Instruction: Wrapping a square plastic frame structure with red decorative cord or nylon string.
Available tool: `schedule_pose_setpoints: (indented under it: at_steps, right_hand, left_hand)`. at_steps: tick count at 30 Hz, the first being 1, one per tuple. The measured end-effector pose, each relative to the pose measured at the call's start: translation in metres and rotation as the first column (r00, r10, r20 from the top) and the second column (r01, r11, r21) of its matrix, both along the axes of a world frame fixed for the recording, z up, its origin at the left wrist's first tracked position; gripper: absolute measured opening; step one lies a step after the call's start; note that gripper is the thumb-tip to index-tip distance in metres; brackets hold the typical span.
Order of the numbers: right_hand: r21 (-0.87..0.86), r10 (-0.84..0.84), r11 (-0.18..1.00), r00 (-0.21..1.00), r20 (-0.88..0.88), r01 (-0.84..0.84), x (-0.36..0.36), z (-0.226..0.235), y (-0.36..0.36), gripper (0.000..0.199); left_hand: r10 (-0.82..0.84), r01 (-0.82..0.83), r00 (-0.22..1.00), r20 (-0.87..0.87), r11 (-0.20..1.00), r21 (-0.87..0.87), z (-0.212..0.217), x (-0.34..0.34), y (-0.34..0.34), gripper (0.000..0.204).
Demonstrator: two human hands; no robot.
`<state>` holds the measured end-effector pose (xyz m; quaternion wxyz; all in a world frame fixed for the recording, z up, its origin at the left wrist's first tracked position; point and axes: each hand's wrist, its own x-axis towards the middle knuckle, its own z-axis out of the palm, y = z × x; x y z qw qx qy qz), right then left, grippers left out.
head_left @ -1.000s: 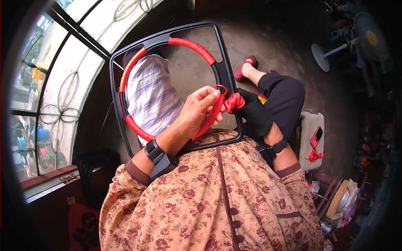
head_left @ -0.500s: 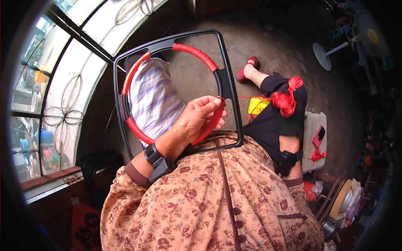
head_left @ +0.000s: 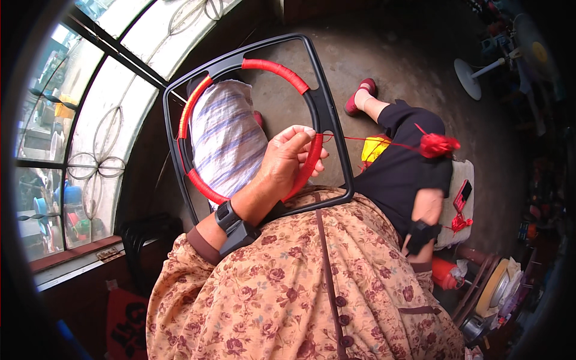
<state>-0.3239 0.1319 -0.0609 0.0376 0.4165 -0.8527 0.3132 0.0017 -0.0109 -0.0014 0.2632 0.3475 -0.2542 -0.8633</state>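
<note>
A black frame (head_left: 324, 114) with rounded corners and an inner ring lies tilted over my lap. Bands of red cord wrap several stretches of its ring, such as the red wrapping (head_left: 273, 67) at the top. My left hand (head_left: 289, 157) is closed around the ring's lower right, thumb and fingers pinching the red-wrapped part. A thin strand runs from that pinch across the frame's right side to a bundle of red cord (head_left: 439, 146). My right hand (head_left: 433, 170), in dark covering, is at this bundle and appears to grip it; its fingers blend into the dark trousers.
A striped cloth (head_left: 225, 135) covers my left knee. At right, a pale stool (head_left: 465, 223) carries a red-edged phone (head_left: 462, 195) and some red cord. A fan (head_left: 468, 79) stands on the far right floor. Barred windows (head_left: 96, 162) line the left side.
My right hand and the cord bundle have moved right and slightly down, blurred by motion. The strand now stretches longer from the ring. My left hand keeps its pinch; the frame has shifted slightly.
</note>
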Motion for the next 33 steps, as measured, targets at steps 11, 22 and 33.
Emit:
schedule_pose_setpoints:
  at_steps: [11,22,33]
  right_hand:
    - [-0.039,0.332,0.938,0.856,0.397,-0.345,0.060,0.080,0.061,0.027]
    - [-0.520,0.469,0.743,-0.225,0.854,-0.422,0.165,0.060,-0.128,0.019]
    - [-0.767,0.777,0.566,-0.115,0.619,-0.303,0.123,0.036,-0.144,0.048]
  left_hand:
    - [-0.099,0.098,0.992,0.079,0.995,0.017,0.016,0.008,-0.009,0.015]
    - [-0.123,0.123,0.987,-0.106,0.992,-0.009,0.012,0.009,0.002,0.023]
    - [-0.130,0.138,0.984,-0.118,0.988,0.063,-0.002,0.005,-0.006,0.043]
